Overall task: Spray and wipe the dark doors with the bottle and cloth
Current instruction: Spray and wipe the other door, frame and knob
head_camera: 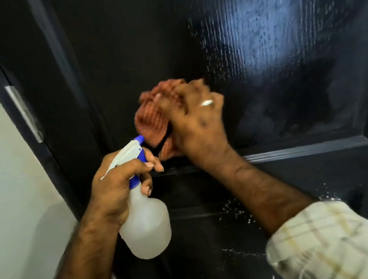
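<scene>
A dark panelled door [131, 46] fills most of the view, with wet streaks and droplets shining on its upper right panel. My right hand [199, 121] presses a bunched orange-red cloth [154, 115] against the panel near its lower left corner; the hand is blurred. My left hand [119, 181] grips the neck of a translucent white spray bottle [147, 222] with a blue and white trigger head, its nozzle pointing up towards the cloth. The bottle hangs just in front of the door's cross rail.
A metal hinge [24, 113] sits on the door's left edge beside a pale wall [13, 201]. White spray droplets [235, 209] speckle the lower panel. A raised moulding [307, 149] borders the upper panel's bottom edge.
</scene>
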A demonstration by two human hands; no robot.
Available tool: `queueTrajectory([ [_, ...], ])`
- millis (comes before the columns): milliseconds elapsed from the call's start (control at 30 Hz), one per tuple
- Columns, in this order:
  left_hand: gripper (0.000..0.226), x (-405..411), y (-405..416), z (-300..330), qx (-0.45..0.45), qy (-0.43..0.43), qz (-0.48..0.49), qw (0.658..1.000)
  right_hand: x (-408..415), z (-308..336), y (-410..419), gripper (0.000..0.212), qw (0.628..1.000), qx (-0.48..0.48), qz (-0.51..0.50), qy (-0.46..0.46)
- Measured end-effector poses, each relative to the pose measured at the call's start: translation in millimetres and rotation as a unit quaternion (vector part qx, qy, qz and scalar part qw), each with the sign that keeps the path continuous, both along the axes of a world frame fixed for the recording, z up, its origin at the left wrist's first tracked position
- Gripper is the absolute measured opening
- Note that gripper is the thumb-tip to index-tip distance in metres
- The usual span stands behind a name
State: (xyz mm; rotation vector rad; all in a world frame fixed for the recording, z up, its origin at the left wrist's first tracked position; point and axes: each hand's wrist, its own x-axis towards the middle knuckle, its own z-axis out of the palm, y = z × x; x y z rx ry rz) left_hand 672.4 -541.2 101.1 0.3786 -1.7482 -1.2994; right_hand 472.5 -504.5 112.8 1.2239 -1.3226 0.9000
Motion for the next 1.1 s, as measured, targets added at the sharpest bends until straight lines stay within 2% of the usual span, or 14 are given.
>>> queueTrajectory([
  [133, 0.009, -18, 11, 0, 0.006, -0.02, -0.025, 0.999, -45, -61, 54, 0.045, 0.99, 0.092, 0.03, 0.1],
  [233, 0.019, -40, 23, 0, 0.001, -0.065, -0.058, 0.996, -121, -58, 109, 0.04, 0.995, -0.094, -0.028, -0.03],
  [300, 0.024, -59, 36, 1, 0.008, -0.095, -0.08, 0.992, -162, -39, 134, 0.048, 0.948, -0.241, -0.097, -0.185],
  [400, 0.016, -79, 51, 3, 0.022, -0.108, -0.116, 0.987, -152, -19, 124, 0.056, 0.908, -0.286, -0.073, -0.299],
  [467, 0.016, -86, 56, 6, 0.019, -0.106, -0.135, 0.985, -124, -28, 106, 0.064, 0.952, -0.206, -0.026, -0.225],
  [533, 0.018, -93, 58, 7, 0.01, -0.104, -0.139, 0.985, -112, -66, 95, 0.059, 0.998, -0.051, -0.015, -0.046],
  [600, 0.018, -98, 60, 7, 0.004, -0.105, -0.136, 0.985, -120, -98, 108, 0.042, 0.992, 0.079, -0.02, 0.1],
  [633, 0.018, -103, 63, 8, 0.007, -0.108, -0.138, 0.985, -134, -102, 124, 0.034, 0.99, 0.095, -0.022, 0.099],
  [733, 0.017, -114, 67, 12, 0.018, -0.12, -0.143, 0.982, -182, -84, 162, 0.036, 0.996, -0.053, -0.044, -0.049],
  [867, 0.015, -141, 83, 25, -0.005, -0.142, -0.166, 0.976, -194, -35, 159, 0.05, 0.9, -0.294, -0.058, -0.317],
  [933, 0.012, -154, 91, 33, -0.01, -0.131, -0.175, 0.976, -170, -32, 146, 0.052, 0.926, -0.252, -0.026, -0.279],
  [1000, 0.015, -169, 101, 38, -0.012, -0.12, -0.191, 0.974, -167, -53, 155, 0.051, 0.986, -0.113, -0.048, -0.113],
  [1067, 0.016, -183, 110, 43, -0.018, -0.116, -0.209, 0.971, -190, -65, 186, 0.048, 0.995, -0.028, -0.093, 0.026],
  [1100, 0.015, -189, 114, 45, -0.021, -0.119, -0.214, 0.969, -208, -66, 199, 0.048, 0.993, -0.042, -0.107, 0.022],
])
